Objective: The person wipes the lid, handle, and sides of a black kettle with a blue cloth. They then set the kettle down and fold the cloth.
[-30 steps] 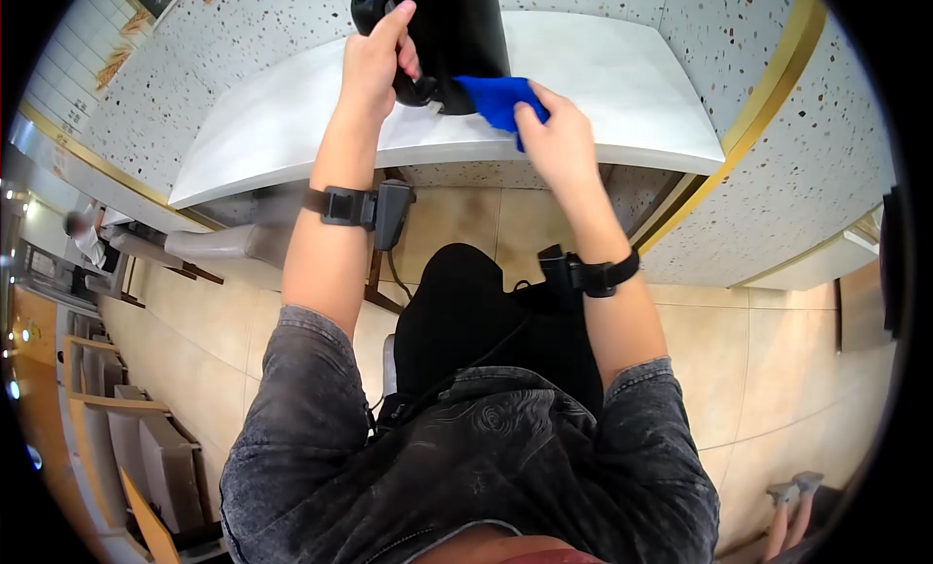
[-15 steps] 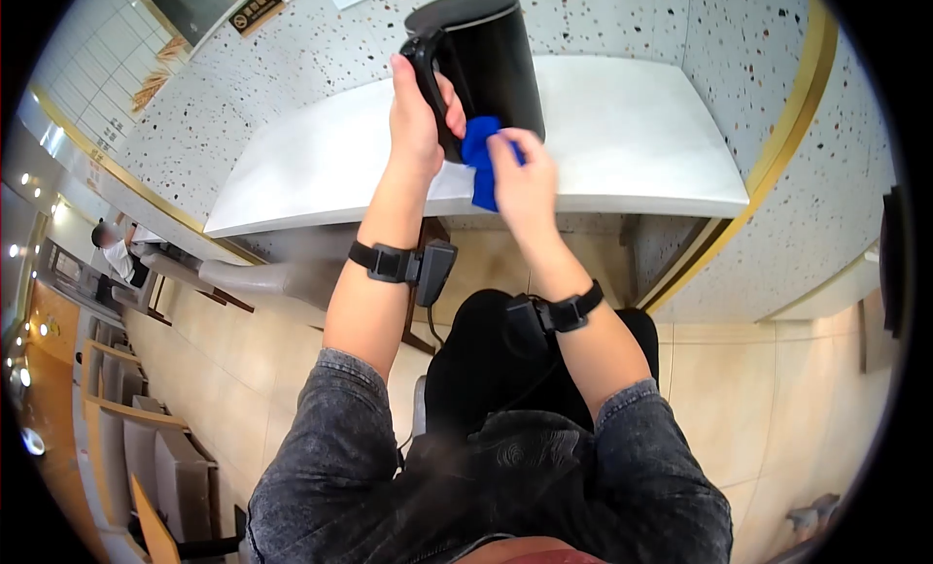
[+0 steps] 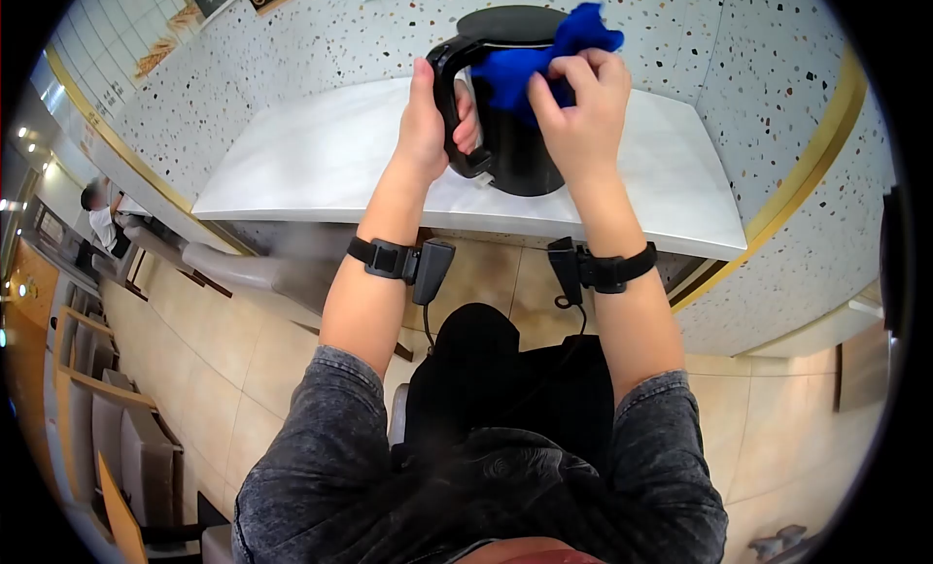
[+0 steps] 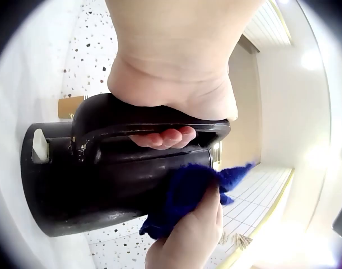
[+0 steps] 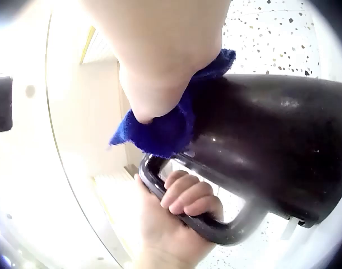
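Note:
A black electric kettle with a large loop handle is held tilted over the white tabletop. My left hand grips the handle, its fingers wrapped through the loop in both wrist views. A white tab shows on the kettle's wide lower end, under the handle. My right hand pinches a blue cloth and presses it against the kettle's upper side, close to the lid end. Parts of the cloth stick out past the fingers, and in the right wrist view the cloth bunches under the hand.
The white table runs along a speckled wall with gold trim at the right. Grey chairs line the left, and another person is seated farther back. A small brown box-like thing stands behind the kettle.
The cloth has gone from beside the handle up to the kettle's upper side near the lid, with my right hand. The kettle tilts differently; my left hand keeps its grip on the handle.

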### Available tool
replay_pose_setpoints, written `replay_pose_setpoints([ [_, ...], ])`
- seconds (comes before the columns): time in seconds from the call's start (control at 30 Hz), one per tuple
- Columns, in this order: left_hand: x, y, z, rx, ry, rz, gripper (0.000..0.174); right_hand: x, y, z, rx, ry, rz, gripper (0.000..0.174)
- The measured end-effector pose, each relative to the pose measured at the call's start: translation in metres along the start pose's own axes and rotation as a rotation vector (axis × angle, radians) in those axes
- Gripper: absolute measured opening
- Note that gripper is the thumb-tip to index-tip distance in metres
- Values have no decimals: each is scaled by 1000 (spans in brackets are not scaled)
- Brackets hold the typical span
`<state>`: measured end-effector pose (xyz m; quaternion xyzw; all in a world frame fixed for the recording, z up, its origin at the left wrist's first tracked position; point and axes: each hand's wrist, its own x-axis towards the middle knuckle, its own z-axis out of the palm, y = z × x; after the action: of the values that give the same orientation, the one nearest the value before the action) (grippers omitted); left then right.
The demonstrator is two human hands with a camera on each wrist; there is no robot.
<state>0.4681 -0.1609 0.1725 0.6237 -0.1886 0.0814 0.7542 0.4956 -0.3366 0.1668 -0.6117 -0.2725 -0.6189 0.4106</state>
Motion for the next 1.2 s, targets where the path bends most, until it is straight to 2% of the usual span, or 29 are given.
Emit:
replay_pose_setpoints([
  [0.07,3,1,-3,4,-18,-9,75,-9,-8,5,-180,-32,56,16],
  [0.1,4,0,-5,-10,-44,-10,76,-19,-9,6,-177,-40,60,16],
  [0.17,2,-2,-7,-25,-69,-17,76,-51,-9,4,-258,-169,70,17],
  [0.2,2,-1,-7,-36,-88,-26,76,-66,-7,1,-222,-176,12,17],
  [0.33,5,-1,-9,-43,-122,-13,76,-99,-11,-18,-201,-326,81,13],
  [0.4,4,-2,-9,-46,-124,-17,75,-98,-14,-23,-269,-459,192,14],
  [0.43,4,-2,-9,-39,-118,-9,75,-94,-13,-22,-269,-459,196,14],
  [0.5,4,-2,-8,-29,-113,-6,75,-73,-7,-13,-302,-283,76,18],
  [0.53,3,-1,-7,-36,-98,-18,75,-54,-11,-10,-297,-234,88,22],
  [0.63,3,-2,-7,-47,-86,-27,75,-7,-16,3,-227,-57,46,20],
  [0.77,2,1,-6,-70,-53,-47,75,-15,-8,12,-170,-44,18,20],
  [0.87,4,0,-10,-30,-127,-10,76,-43,-9,-3,-288,-311,0,19],
  [0.9,3,-2,-10,-37,-120,-14,76,-52,-9,-10,-287,-321,-1,19],
  [1.0,4,0,-9,-32,-115,-10,75,-77,-8,-26,-366,-555,30,17],
  [1.03,4,1,-9,-40,-123,-15,75,-80,-7,-33,-374,-542,22,17],
  [1.1,4,-2,-9,-49,-130,-18,75,-84,-7,-44,-413,-797,38,17],
  [1.17,4,-2,-9,-62,-112,-29,75,-73,-8,-48,-388,-794,27,15],
  [1.2,4,-1,-9,-61,-113,-15,75,-60,-9,-52,-288,-685,-34,14],
])
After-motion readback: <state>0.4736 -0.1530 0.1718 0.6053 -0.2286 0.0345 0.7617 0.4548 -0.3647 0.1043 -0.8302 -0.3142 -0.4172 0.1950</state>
